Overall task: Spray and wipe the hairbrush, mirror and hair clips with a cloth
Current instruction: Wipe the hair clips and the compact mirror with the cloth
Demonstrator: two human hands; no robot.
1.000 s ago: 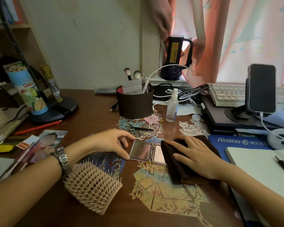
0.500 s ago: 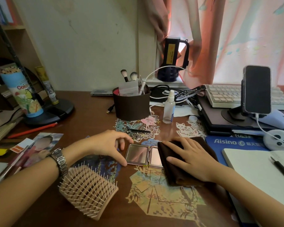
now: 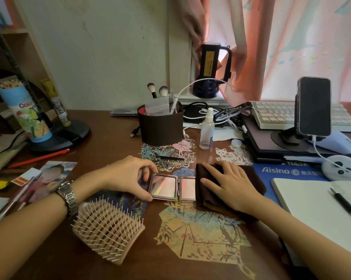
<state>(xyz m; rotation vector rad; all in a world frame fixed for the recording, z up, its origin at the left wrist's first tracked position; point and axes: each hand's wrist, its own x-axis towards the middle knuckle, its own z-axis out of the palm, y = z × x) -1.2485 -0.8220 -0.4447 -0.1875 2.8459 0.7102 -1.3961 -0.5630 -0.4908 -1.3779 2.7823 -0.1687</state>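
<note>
We identify a home desk, probably in a bedroom. Indicators: pink curtain (image 3: 251, 47), makeup brush holder (image 3: 160, 128), keyboard (image 3: 275, 114), phone on stand (image 3: 313, 106).

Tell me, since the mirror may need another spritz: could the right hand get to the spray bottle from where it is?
Probably yes. The right hand lies flat on the brown cloth, and the spray bottle stands upright just beyond it with only bare desk and paper cutouts between. It would have to let go of the cloth first.
</note>
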